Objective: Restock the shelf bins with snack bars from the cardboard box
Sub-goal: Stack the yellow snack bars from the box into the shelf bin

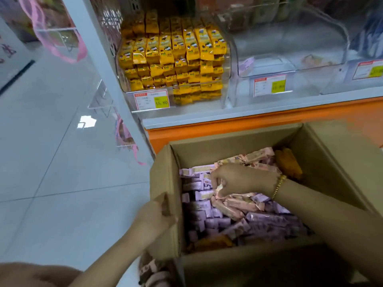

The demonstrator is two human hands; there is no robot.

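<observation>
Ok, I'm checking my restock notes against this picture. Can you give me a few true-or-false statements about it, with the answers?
1. The right hand pinches a pink-wrapped bar inside the cardboard box. True.
2. The left hand reaches into the shelf. False: it grips the box's left wall.
3. Only a few yellow packs are in view. False: many stand stacked in rows, filling their bin.
4. The clear middle bin looks almost empty. True.

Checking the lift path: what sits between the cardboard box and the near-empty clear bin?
Head view: only the shelf's grey ledge and orange base panel separate the cardboard box from the clear bin.
</observation>
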